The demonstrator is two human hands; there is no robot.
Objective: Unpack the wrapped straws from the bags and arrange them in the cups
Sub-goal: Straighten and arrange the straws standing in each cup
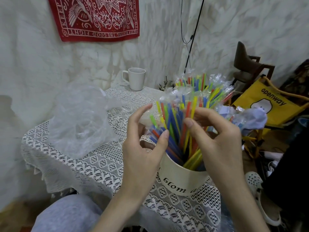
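Wrapped straws [173, 129] in many colours stand fanned out in a cream cup [182, 180] on a lace-covered table [100, 164]. The right hand [215, 136] pinches a few straws; the left hand [143, 144], fingers loosely spread, seems only to touch them (contact unclear). An empty clear bag [80, 121] lies left; a white mug [135, 79] stands behind.

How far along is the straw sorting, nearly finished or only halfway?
Looks well along. Done: the near cup is packed with wrapped straws, another bunch stands behind, and an emptied plastic bag lies on the table. In hand: the left hand and right hand are spreading the straws. Left: the white mug shows no straws.
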